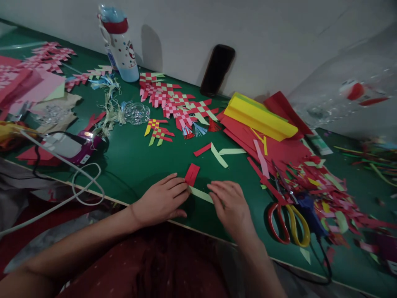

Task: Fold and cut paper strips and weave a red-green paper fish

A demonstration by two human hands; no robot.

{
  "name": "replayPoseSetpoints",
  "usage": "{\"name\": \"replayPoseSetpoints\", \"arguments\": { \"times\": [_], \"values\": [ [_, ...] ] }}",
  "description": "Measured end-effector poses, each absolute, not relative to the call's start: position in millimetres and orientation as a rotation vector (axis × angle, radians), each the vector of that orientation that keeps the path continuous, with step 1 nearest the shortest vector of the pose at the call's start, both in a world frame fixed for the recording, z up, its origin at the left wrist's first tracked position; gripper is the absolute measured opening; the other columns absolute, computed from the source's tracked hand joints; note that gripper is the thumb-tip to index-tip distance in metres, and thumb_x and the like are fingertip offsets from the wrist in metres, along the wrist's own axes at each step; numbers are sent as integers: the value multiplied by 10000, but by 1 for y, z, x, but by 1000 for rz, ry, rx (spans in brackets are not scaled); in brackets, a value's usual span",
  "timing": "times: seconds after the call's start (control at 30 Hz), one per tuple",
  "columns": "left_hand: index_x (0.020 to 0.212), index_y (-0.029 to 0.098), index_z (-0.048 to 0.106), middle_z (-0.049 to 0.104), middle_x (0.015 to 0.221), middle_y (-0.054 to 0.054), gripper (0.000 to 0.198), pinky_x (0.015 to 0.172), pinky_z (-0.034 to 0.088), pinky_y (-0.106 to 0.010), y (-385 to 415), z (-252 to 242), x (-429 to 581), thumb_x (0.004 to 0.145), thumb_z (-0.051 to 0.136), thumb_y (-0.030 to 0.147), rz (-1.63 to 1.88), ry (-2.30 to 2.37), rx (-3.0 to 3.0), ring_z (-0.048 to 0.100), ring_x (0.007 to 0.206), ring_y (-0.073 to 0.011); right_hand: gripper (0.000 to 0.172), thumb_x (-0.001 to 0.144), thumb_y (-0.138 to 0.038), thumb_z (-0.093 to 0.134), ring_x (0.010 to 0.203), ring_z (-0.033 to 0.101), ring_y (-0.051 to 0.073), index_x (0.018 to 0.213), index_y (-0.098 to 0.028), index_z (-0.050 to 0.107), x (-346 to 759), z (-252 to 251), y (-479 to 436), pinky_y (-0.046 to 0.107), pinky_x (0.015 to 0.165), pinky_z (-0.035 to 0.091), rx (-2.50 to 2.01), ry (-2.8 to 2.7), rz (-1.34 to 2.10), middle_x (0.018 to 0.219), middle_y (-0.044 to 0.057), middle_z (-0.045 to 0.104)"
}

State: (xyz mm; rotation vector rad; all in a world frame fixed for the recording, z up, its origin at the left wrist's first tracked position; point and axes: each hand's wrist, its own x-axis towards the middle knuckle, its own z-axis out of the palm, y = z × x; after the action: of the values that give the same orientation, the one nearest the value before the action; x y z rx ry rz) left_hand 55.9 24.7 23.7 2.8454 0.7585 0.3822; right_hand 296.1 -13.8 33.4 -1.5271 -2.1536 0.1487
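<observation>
A person's two bare hands work at the near edge of a green tabletop (130, 159). The left hand (163, 196) lies low, fingers outstretched, thumb apart beneath them; the fingertips meet the edge of a folded red paper piece (192, 174), though whether they pinch or merely press, I cannot tell. The red piece sits just beyond those tips. A pale green paper strip (201, 194) slants from the left fingertips to the right hand (231, 205), whose fingers are bent over its far end; the grip itself is hidden.

Well beyond the fingertips lie a loose red strip (203, 149) and two more pale green strips (219, 155), then small woven paper fish (160, 134). Scissors (294, 227) with one red and one yellow handle rest right of the right hand.

For neat work, the left fingertips would best keep the red folds flat, while the right guides the green strip straight and untwisted; hard tugging could crease or tear such narrow paper.
</observation>
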Motion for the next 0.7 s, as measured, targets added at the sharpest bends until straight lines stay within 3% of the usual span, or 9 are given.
{"name": "replayPoseSetpoints", "arguments": {
  "times": [0.17, 0.3, 0.7],
  "values": [
    [1119, 165, 577, 643, 1057, -64, 266, 1011, 413, -404, 33, 32, 66, 912, 584, 332, 304, 769, 2879, 568, 1047, -219, 228, 906, -145, 533, 959, 566, 222, 1043, -209, 703, 292, 26, -41, 393, 835, 516, -1528, -2204, 151, 1049, 86, 692],
    [1223, 133, 548, 633, 1014, -78, 305, 866, 478, -366, 39, 30, 76, 920, 510, 140, 254, 847, 2990, 569, 952, -219, 243, 898, -123, 534, 944, 560, 218, 1058, -200, 699, 293, 22, -43, 384, 832, 523, -1509, -2217, 124, 1052, 91, 685],
    [1198, 180, 602, 612, 1059, -77, 290, 865, 489, -378, 39, 23, 78, 942, 469, 149, 361, 978, 2888, 532, 980, -223, 241, 911, -133, 521, 937, 560, 213, 1048, -207, 704, 294, 19, -46, 383, 828, 528, -1483, -2163, 113, 1068, 87, 689]
  ]
}}
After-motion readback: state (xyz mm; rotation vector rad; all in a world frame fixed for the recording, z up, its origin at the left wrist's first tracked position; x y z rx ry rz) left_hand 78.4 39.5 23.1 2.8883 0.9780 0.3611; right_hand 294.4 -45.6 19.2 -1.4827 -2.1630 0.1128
